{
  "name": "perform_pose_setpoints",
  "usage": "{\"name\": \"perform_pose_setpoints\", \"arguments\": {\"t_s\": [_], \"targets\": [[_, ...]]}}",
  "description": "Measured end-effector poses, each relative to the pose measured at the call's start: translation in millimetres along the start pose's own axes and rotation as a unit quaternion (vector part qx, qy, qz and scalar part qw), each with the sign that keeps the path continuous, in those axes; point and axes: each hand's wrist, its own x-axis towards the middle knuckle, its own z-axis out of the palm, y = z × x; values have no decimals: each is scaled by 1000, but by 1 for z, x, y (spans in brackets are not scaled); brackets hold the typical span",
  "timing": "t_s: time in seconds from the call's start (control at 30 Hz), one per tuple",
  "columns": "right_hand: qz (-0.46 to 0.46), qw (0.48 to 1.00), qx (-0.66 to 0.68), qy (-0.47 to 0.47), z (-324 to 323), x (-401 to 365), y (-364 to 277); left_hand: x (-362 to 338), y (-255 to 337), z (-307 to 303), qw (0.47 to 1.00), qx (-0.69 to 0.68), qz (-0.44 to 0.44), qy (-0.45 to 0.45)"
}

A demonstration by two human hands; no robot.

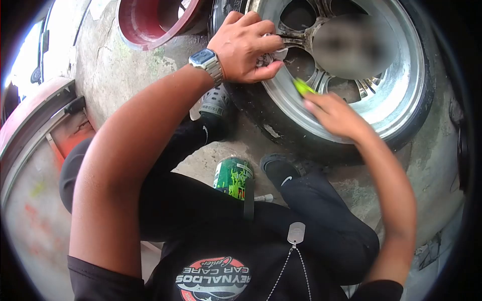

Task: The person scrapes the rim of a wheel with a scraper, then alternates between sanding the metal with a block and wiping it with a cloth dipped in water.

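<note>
Pinching a bright lime-green, blurred tool (303,87), the right hand (331,114) works close over the silvery metal wheel rim (404,95), near its inner lip. The left hand (247,47), a silver digital watch (202,57) on its wrist, is closed on a crumpled pale wad (263,60), perhaps cloth or foil, at the rim's near edge. From where I stand, the two hands are apart, each with its own load. The rim sits inside a black rubber tire (301,143), lying on the grey concrete floor (198,168). A red round rim (150,42) is beside it, and a green labelled container (234,178) stands between the person's legs.
</note>
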Motion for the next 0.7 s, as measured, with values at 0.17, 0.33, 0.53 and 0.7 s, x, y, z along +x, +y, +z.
{"name": "perform_pose_setpoints", "arguments": {"t_s": [0.17,0.33,0.53,0.7], "targets": [[26,998,-30,-49,-28,-9,-7,-3,-2,-1,1000,-9,-5,2],[73,986,-102,-109,-39,-25,-3,-1,-2,-1,1000,-6,0,-7],[-75,989,46,117,4,11,2,1,-2,-3,1000,-11,-1,-8],[37,992,-51,-111,-54,-57,10,2,-3,-1,1000,-15,8,-9]]}}
